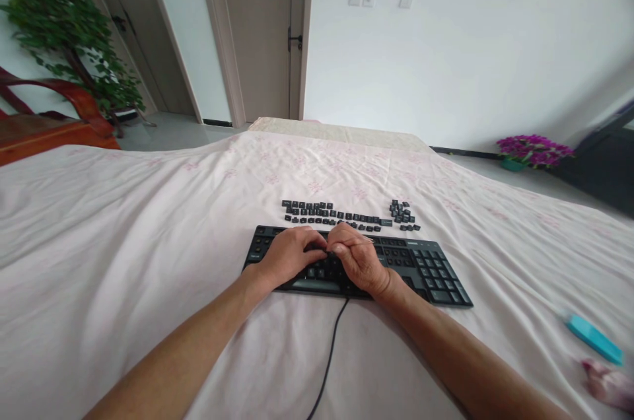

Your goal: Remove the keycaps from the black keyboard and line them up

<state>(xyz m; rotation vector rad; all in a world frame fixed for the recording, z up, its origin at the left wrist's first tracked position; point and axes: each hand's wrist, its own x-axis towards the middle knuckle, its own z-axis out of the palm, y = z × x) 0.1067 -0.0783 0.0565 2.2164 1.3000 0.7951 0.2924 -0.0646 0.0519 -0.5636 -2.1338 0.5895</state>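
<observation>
A black keyboard [415, 269] lies on the pale pink bed sheet, many of its keycaps off. My left hand [290, 251] rests over its left middle part, with thumb and fingertips curled together at the keys. Close beside it, my right hand [357, 260] is closed, thumb pressed on the bent fingers. A thin pale tip shows at that hand's far side; what it belongs to is hidden. Just beyond the keyboard, loose black keycaps [324, 212] lie in rows. A smaller group of keycaps [400, 211] lies to their right.
A black cable [329, 357] runs from the keyboard toward me. On the right lie a turquoise object [594, 339] and a pinkish crumpled thing [608, 384]. Beyond the bed stand a wooden chair [74, 100], a leafy plant [64, 30] and purple flowers [533, 150].
</observation>
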